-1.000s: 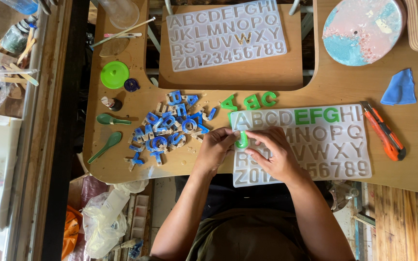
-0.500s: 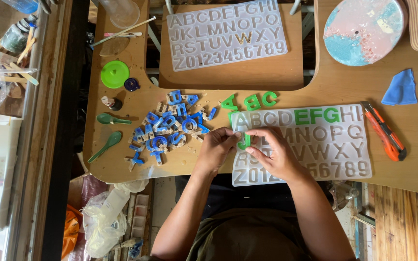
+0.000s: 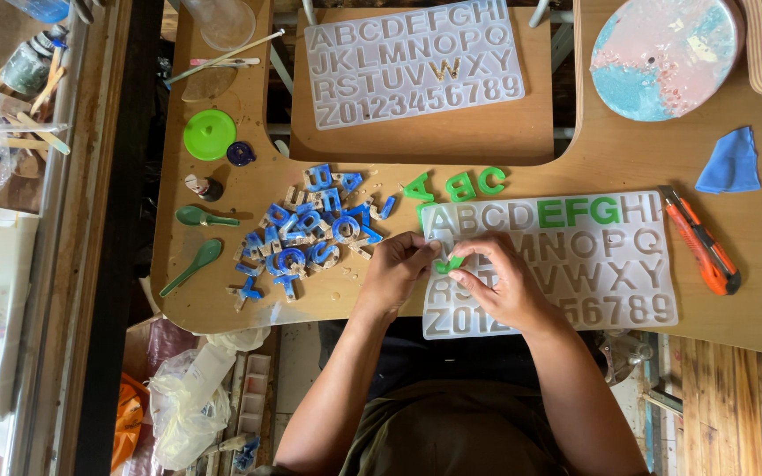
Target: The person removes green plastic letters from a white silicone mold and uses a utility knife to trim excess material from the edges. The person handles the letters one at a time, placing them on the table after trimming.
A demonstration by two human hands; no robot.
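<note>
My left hand point(image 3: 396, 270) and my right hand point(image 3: 497, 280) meet over the left part of a clear silicone letter mould point(image 3: 610, 264) at the table's near edge. Between their fingertips they hold a small green resin letter point(image 3: 448, 263), mostly hidden by the fingers. Three cells in the mould's top row are filled with green point(image 3: 578, 212). Three loose green letters point(image 3: 457, 184) lie just beyond the mould. A heap of several blue resin letters point(image 3: 309, 234) lies left of my left hand.
A second clear letter mould point(image 3: 413, 62) rests on a board farther back. An orange utility knife point(image 3: 700, 240), a blue cloth point(image 3: 731, 162) and a round pink-and-blue resin disc point(image 3: 664, 55) are to the right. A green lid point(image 3: 209, 134) and green spoons point(image 3: 194, 262) lie left.
Both hands have stayed over the mould's left part, the fingers shifting slightly around the green letter, which now sits a little lower between them.
</note>
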